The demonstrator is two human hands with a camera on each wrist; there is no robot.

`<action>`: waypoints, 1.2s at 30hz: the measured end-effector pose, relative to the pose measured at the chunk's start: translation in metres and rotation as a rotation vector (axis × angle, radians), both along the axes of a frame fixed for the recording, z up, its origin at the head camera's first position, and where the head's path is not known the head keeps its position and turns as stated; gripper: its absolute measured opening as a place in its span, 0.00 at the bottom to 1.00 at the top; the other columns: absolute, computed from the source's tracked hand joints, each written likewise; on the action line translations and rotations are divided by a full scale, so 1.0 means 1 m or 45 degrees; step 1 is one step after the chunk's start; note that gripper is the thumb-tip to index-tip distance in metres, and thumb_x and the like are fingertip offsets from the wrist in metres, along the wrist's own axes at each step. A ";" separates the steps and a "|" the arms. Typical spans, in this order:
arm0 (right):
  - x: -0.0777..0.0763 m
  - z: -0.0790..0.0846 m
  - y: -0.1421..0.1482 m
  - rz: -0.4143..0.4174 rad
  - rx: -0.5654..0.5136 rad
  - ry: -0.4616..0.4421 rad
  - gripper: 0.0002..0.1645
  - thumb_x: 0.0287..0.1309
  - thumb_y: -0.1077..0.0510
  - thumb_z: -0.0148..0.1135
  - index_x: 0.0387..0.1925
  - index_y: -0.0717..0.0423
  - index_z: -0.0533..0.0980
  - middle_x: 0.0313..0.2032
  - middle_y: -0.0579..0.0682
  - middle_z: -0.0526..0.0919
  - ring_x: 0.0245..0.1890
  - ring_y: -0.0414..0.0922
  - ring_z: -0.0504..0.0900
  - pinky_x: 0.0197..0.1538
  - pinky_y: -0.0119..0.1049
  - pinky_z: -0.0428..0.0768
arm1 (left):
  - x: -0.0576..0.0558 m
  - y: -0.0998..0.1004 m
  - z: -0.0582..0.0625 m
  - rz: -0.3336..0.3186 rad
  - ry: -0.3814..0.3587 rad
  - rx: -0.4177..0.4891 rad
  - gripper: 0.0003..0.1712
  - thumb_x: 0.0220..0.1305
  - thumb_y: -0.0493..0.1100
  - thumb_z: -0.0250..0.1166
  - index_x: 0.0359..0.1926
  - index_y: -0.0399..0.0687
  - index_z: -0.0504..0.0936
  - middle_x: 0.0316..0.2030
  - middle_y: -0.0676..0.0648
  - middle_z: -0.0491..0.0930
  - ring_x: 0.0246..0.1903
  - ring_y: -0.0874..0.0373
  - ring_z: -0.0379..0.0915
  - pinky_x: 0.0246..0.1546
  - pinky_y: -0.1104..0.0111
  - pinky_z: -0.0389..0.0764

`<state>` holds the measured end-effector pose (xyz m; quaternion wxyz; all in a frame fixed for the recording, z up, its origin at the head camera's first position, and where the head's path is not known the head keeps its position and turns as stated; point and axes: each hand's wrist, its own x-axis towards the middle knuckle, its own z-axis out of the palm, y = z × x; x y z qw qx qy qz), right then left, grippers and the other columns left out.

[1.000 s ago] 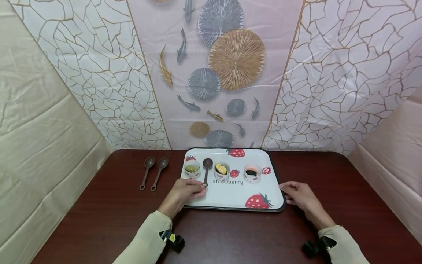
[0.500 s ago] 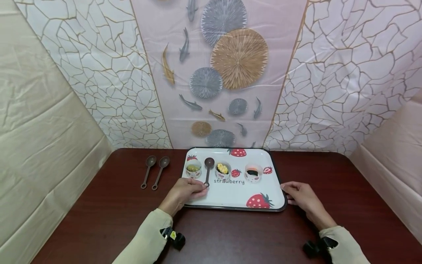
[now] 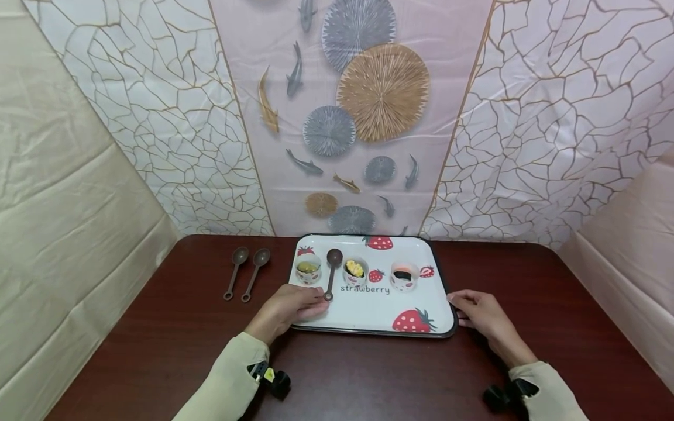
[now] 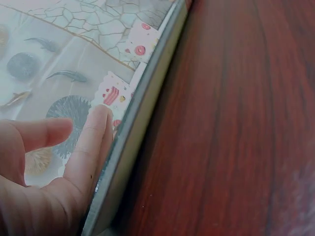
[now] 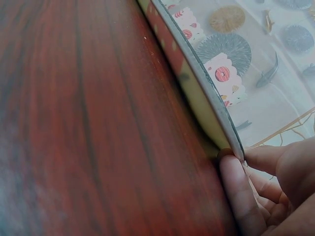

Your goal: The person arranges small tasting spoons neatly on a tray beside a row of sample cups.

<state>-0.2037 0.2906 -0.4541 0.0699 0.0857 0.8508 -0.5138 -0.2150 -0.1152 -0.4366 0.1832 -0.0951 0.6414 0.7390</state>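
A white tray [image 3: 363, 313] with strawberry prints and a dark rim lies on the table. On it rests a dark brown spoon [image 3: 332, 273], bowl pointing away. Beside the spoon's handle end, my left hand [image 3: 286, 307] reaches over the tray's left front corner. Its thumb and fingers [image 4: 87, 152] are spread apart in the left wrist view, holding nothing. My right hand [image 3: 483, 314] pinches the tray's right edge between thumb and finger, as the right wrist view shows. The spoon lies between a paper cup of green food [image 3: 308, 277] and a cup of yellow food [image 3: 355, 280].
A third paper cup [image 3: 403, 283] with something dark inside stands at the tray's right. Two more brown spoons [image 3: 233, 276] lie side by side on the table left of the tray. A patterned cloth [image 3: 237, 117] hangs right behind the table.
My left hand has let go of the spoon's handle end and drawn slightly left. The spoon stays on the tray. My right hand keeps its pinch on the tray's edge.
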 end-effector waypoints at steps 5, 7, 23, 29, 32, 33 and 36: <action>-0.001 0.000 0.000 0.003 -0.006 0.001 0.26 0.81 0.53 0.55 0.63 0.73 0.76 0.51 0.57 0.83 0.39 0.41 0.79 0.38 0.31 0.86 | 0.003 -0.005 0.003 -0.028 -0.037 0.113 0.20 0.78 0.33 0.58 0.62 0.18 0.74 0.50 0.29 0.83 0.45 0.49 0.87 0.51 0.65 0.87; 0.000 0.000 0.000 0.003 -0.005 0.001 0.26 0.81 0.53 0.55 0.63 0.73 0.76 0.50 0.56 0.83 0.39 0.41 0.79 0.38 0.31 0.86 | 0.004 -0.006 0.005 -0.059 -0.048 0.173 0.23 0.81 0.35 0.54 0.65 0.16 0.69 0.55 0.24 0.78 0.50 0.45 0.87 0.53 0.64 0.86; -0.001 0.000 0.001 0.020 0.008 0.001 0.27 0.81 0.52 0.54 0.63 0.73 0.76 0.53 0.60 0.82 0.40 0.41 0.80 0.38 0.31 0.86 | 0.023 -0.003 0.030 -0.112 -0.098 0.371 0.34 0.86 0.40 0.42 0.76 0.16 0.44 0.72 0.16 0.52 0.71 0.25 0.63 0.65 0.54 0.78; -0.002 0.000 0.002 0.022 -0.004 0.005 0.27 0.81 0.52 0.55 0.63 0.74 0.75 0.53 0.60 0.82 0.39 0.41 0.80 0.38 0.31 0.86 | 0.027 -0.003 0.037 -0.086 0.108 0.016 0.30 0.84 0.42 0.50 0.75 0.26 0.63 0.67 0.23 0.71 0.63 0.34 0.77 0.59 0.54 0.84; -0.001 0.000 0.002 0.022 -0.010 0.004 0.27 0.81 0.52 0.55 0.63 0.74 0.75 0.52 0.59 0.83 0.39 0.41 0.80 0.38 0.31 0.86 | 0.029 -0.005 0.041 -0.083 0.336 -0.364 0.26 0.81 0.45 0.56 0.70 0.33 0.75 0.61 0.32 0.80 0.56 0.41 0.82 0.54 0.54 0.86; -0.001 0.000 0.002 0.022 -0.009 0.005 0.27 0.81 0.52 0.55 0.64 0.74 0.75 0.53 0.60 0.82 0.39 0.41 0.80 0.38 0.31 0.86 | 0.030 -0.006 0.042 -0.078 0.426 -0.515 0.24 0.80 0.46 0.58 0.68 0.37 0.78 0.59 0.36 0.83 0.55 0.43 0.83 0.53 0.53 0.86; -0.001 0.001 0.001 0.019 -0.005 -0.001 0.27 0.81 0.52 0.55 0.64 0.74 0.75 0.54 0.60 0.82 0.40 0.41 0.79 0.38 0.31 0.86 | 0.033 -0.011 0.045 -0.049 0.705 -0.931 0.19 0.78 0.48 0.62 0.60 0.43 0.85 0.54 0.43 0.86 0.54 0.47 0.83 0.52 0.50 0.83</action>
